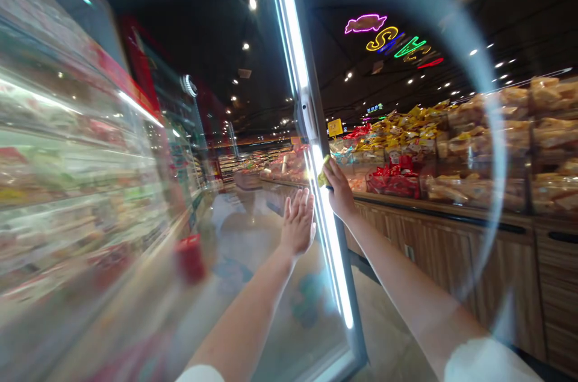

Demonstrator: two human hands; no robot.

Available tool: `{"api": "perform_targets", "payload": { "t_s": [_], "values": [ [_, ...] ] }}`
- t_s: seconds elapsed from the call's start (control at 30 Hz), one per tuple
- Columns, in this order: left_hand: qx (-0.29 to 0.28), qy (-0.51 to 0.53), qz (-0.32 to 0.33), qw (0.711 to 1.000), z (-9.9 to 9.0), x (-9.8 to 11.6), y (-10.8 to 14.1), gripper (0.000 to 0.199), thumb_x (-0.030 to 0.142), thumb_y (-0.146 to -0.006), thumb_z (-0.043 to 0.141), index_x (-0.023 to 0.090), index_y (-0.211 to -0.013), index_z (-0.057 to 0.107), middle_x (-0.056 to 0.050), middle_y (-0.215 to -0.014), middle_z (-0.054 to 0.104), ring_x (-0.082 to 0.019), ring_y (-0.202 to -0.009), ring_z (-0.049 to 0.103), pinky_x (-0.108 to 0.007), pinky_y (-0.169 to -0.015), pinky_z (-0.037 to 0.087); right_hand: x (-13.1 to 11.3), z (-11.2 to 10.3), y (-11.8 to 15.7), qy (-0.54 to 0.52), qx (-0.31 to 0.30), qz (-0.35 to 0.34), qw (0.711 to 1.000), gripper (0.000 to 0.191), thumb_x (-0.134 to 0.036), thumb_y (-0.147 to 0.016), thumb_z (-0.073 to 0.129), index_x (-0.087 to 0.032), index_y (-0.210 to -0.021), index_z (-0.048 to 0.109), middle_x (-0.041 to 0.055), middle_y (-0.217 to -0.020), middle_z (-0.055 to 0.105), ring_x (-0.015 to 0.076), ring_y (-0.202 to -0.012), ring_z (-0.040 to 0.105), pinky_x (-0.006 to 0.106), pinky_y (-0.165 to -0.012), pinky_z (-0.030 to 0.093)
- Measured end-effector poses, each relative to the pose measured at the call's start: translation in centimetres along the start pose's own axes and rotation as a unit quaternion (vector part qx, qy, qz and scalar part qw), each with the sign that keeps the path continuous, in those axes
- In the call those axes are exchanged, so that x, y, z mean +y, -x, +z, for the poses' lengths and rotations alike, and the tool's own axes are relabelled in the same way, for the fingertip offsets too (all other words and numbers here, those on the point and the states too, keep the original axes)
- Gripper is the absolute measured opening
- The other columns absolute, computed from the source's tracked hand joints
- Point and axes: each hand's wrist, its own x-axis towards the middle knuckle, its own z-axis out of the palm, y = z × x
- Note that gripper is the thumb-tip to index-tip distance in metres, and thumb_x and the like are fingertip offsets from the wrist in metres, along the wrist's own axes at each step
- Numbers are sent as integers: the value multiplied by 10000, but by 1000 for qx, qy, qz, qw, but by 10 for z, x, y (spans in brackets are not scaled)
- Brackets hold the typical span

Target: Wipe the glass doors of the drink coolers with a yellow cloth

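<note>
Student: What is held, and by which hand?
Tutor: A yellow cloth (324, 172) is pinched beneath the bent fingers of the right hand (342, 192) and is placed at the lit edge of the glass door (313, 331), beside the light strip (332, 249). Nothing is seen to be gripped by the left hand (298, 225); its fingers are extended and close together, and it appears to be laid flat against the pane.

Student: How far is the work advanced?
Tutor: It is judged to be under way, the cloth being applied partway up the door edge, below the handle fitting (307, 114). Which stretches are finished cannot be told, since no boundary between treated and untreated surface can be made out. Any remainder along the frame (357, 325) or on the glass is likewise left undetermined.

Student: What surroundings are shown?
Tutor: Stocked shelves (76, 189), blurred, are seen at the left. Bagged goods (406, 135) are heaped at the right on a wood-fronted display stand (433, 249), well apart from the cloth.
</note>
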Motion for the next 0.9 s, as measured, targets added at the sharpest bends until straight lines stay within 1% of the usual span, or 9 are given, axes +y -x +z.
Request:
{"api": "perform_targets", "payload": {
  "t_s": [0.1, 0.17, 0.4, 0.47, 0.53, 0.63, 0.73, 0.8, 0.9],
  "values": [
    [6, 4, -3, 1000, 1, 1, -3, 833, 333, -916, 593, 125, -1631, 221, -153, -1714, 190, -308, -1602, 112, -560, -1293, 153, 2, 2, -39, 10, 18, -9, 1000, 805, 43, -827, 418, -297, -1556, 450, -2, -1667, 367, 194, -1543, 328, 448, -1264, 343],
    [7, 5, -5, 1000, 3, 1, -1, 838, 319, -909, 598, 128, -1631, 219, -154, -1716, 190, -319, -1601, 110, -573, -1290, 147, 1, 3, -33, 33, 25, -3, 999, 805, 27, -830, 446, -314, -1559, 444, 9, -1653, 393, 211, -1526, 358, 461, -1250, 362],
    [-22, 12, -9, 1000, 8, -6, 29, 853, 280, -895, 610, 132, -1635, 213, -157, -1711, 210, -319, -1600, 119, -565, -1293, 157, -15, 4, 116, 120, -4, 39, 992, 791, -12, -815, 489, -263, -1564, 445, 113, -1622, 421, 312, -1488, 394, 557, -1179, 409],
    [-31, 13, -10, 999, 6, -10, 36, 859, 282, -898, 609, 130, -1638, 202, -160, -1710, 212, -316, -1601, 118, -567, -1293, 158, -16, 5, 133, 127, -2, 45, 991, 768, -15, -823, 476, -268, -1548, 466, 116, -1602, 447, 311, -1480, 404, 560, -1159, 424],
    [-34, 11, -7, 999, 4, -15, 40, 868, 281, -900, 608, 141, -1644, 183, -154, -1711, 215, -311, -1602, 113, -567, -1294, 153, -16, 8, 120, 127, 7, 49, 991, 728, -20, -841, 464, -273, -1523, 500, 110, -1585, 472, 293, -1471, 417, 539, -1156, 428],
    [-27, 6, -8, 1000, 0, -22, 40, 874, 279, -904, 608, 142, -1647, 169, -155, -1713, 204, -310, -1601, 106, -567, -1295, 147, -20, 14, 65, 130, 26, 62, 989, 654, -47, -872, 482, -253, -1489, 543, 103, -1593, 470, 275, -1476, 411, 496, -1182, 403],
    [-21, 2, -12, 1000, -3, -26, 39, 858, 275, -907, 603, 129, -1643, 185, -161, -1712, 199, -313, -1601, 103, -571, -1293, 152, -32, 19, 30, 151, 9, 64, 986, 637, -85, -896, 514, -227, -1516, 512, 100, -1643, 407, 309, -1535, 304, 525, -1212, 346],
    [-20, -1, -14, 1000, -4, -26, 41, 853, 279, -908, 600, 130, -1642, 191, -161, -1709, 206, -315, -1601, 105, -574, -1292, 154, -39, 18, 39, 169, -36, 41, 984, 635, -103, -928, 504, -261, -1542, 477, 68, -1650, 405, 322, -1558, 250, 568, -1224, 295],
    [-16, -5, -13, 1000, -4, -28, 49, 876, 282, -903, 597, 142, -1650, 164, -153, -1706, 223, -305, -1602, 103, -567, -1297, 147, -43, 11, 81, 181, -113, -20, 977, 642, -80, -975, 441, -356, -1554, 444, -2, -1606, 475, 275, -1522, 344, 542, -1217, 288]
  ]
}}
